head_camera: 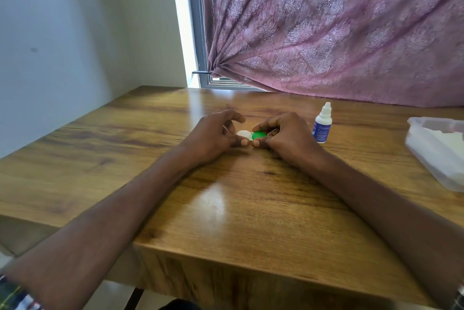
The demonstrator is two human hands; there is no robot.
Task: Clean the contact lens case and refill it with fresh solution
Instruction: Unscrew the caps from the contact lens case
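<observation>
On the wooden desk (251, 209), the left hand (213, 136) pinches the white-capped side and the right hand (286, 136) the green-capped side of the contact lens case (251, 135), fingers narrowed around it, with the solution bottle (322, 124) upright just beyond the right hand.

1. Lens case (251, 135) on wooden table (150, 159), white cap L, green cap R.
2. L hand (213, 134) pinches white side; R hand (286, 136) grips green side.
3. Solution bottle (322, 125) upright just R of R hand.
4. Clear plastic tub (437, 159) at far R edge.
</observation>
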